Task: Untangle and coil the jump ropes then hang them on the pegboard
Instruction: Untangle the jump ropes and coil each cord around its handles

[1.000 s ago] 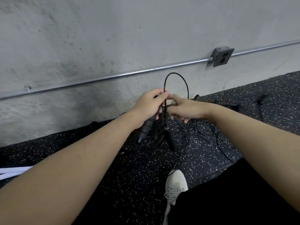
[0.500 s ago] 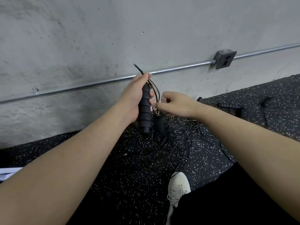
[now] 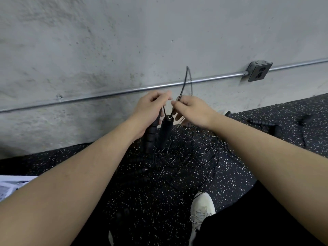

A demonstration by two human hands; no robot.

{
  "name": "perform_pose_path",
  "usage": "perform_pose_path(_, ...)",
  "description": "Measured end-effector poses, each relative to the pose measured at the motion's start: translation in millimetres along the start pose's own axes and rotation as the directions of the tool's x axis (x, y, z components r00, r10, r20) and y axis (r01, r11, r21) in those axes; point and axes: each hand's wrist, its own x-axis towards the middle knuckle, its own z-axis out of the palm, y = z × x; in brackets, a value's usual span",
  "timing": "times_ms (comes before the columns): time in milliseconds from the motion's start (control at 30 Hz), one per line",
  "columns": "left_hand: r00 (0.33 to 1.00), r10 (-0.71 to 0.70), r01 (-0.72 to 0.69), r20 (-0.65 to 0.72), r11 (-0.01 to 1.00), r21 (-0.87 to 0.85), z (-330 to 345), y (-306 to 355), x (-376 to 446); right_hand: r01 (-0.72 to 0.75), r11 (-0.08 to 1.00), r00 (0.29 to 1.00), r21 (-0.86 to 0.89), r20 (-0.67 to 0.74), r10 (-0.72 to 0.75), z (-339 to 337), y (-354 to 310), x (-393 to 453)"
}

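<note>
While the speckled rubber floor (image 3: 230,174) bears a loose tangle of thin black jump-rope cords (image 3: 186,157), we judge them light, springy and slippery, best taken near the handles. Our left hand (image 3: 150,107) grips a ribbed foam handle (image 3: 150,134); our right hand (image 3: 191,109) pinches the cord loop (image 3: 186,80) above a smooth handle (image 3: 166,130).

I see the left hand (image 3: 150,107) has let the ribbed handle (image 3: 150,134) drop from upright in its fist to hanging below, fingers now pinching cord. The right hand (image 3: 190,110) has drawn a narrow loop (image 3: 188,80) up past the pipe, and the smooth handle (image 3: 166,130) dangles just beside the ribbed one
</note>
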Motion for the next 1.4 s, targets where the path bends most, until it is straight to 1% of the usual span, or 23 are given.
perform_pose_path(67, 0.999, 0.003, -0.008, 0.042, 0.994, 0.113, -7, -4, -5, -0.051, 0.977, 0.998, 0.207, -0.022, 0.056, 0, -6, 3)
perform_pose_path(133, 0.995, 0.034, -0.051, 0.089, 0.979, 0.196, -14, -8, -10, -0.070, 0.938, 0.996, 0.340, -0.024, 0.083, 1, -10, 8)
perform_pose_path(200, 0.989, 0.069, -0.103, 0.131, 0.958, 0.269, -22, -8, -16, -0.099, 0.899, 0.993, 0.426, -0.022, 0.119, 2, -13, 11)
perform_pose_path(267, 0.988, 0.074, -0.116, 0.135, 0.934, 0.336, -28, -5, -23, -0.126, 0.858, 0.990, 0.498, 0.008, 0.141, 4, -18, 13)
perform_pose_path(333, 0.989, 0.080, -0.120, 0.123, 0.925, 0.362, -31, -4, -30, -0.145, 0.809, 0.989, 0.569, 0.056, 0.137, 8, -24, 15)
perform_pose_path(400, 0.990, 0.096, -0.128, 0.107, 0.927, 0.352, -36, -4, -35, -0.163, 0.759, 0.986, 0.630, 0.081, 0.145, 14, -31, 17)
perform_pose_path(500, 0.996, 0.069, -0.082, 0.059, 0.963, 0.258, -44, -2, -40, -0.203, 0.705, 0.978, 0.680, 0.109, 0.176, 25, -43, 18)
perform_pose_path(533, 0.997, 0.066, -0.073, 0.040, 0.973, 0.217, -47, -2, -41, -0.219, 0.707, 0.975, 0.672, 0.130, 0.179, 28, -46, 19)
perform_pose_path(667, 0.997, 0.043, -0.037, -0.061, 0.996, 0.083, -64, -3, -44, -0.233, 0.843, 0.965, 0.484, 0.222, 0.140, 43, -60, 16)
perform_pose_path(767, 0.987, -0.027, 0.023, -0.161, 0.999, -0.026, -81, -5, -45, -0.233, 0.888, 0.940, 0.397, 0.326, 0.101, 60, -73, 11)
perform_pose_path(833, 0.976, -0.054, 0.030, -0.212, 0.993, -0.112, -90, -8, -45, -0.230, 0.896, 0.915, 0.381, 0.398, 0.066, 72, -82, 7)
perform_pose_path(900, 0.967, -0.095, 0.048, -0.236, 0.979, -0.200, -99, -9, -46, -0.220, 0.894, 0.901, 0.389, 0.432, 0.033, 81, -91, 3)
perform_pose_path(1000, 0.951, -0.169, 0.077, -0.258, 0.940, -0.333, -112, -10, -48, -0.180, 0.895, 0.895, 0.409, 0.445, -0.023, 94, -101, 0)
perform_pose_path(1100, 0.932, -0.222, 0.069, -0.286, 0.884, -0.462, -123, -11, -49, -0.187, 0.888, 0.890, 0.419, 0.455, -0.027, 107, -107, 0)
perform_pose_path(1267, 0.905, -0.265, 0.051, -0.334, 0.845, -0.532, -133, -16, -49, -0.251, 0.840, 0.880, 0.481, 0.476, -0.009, 122, -114, 2)
perform_pose_path(1333, 0.897, -0.300, 0.084, -0.326, 0.838, -0.539, -135, -15, -49, -0.283, 0.813, 0.878, 0.510, 0.479, 0.004, 126, -114, 3)
perform_pose_path(1400, 0.888, -0.337, 0.102, -0.312, 0.807, -0.582, -136, -14, -50, -0.298, 0.794, 0.885, 0.530, 0.465, 0.021, 128, -112, 5)
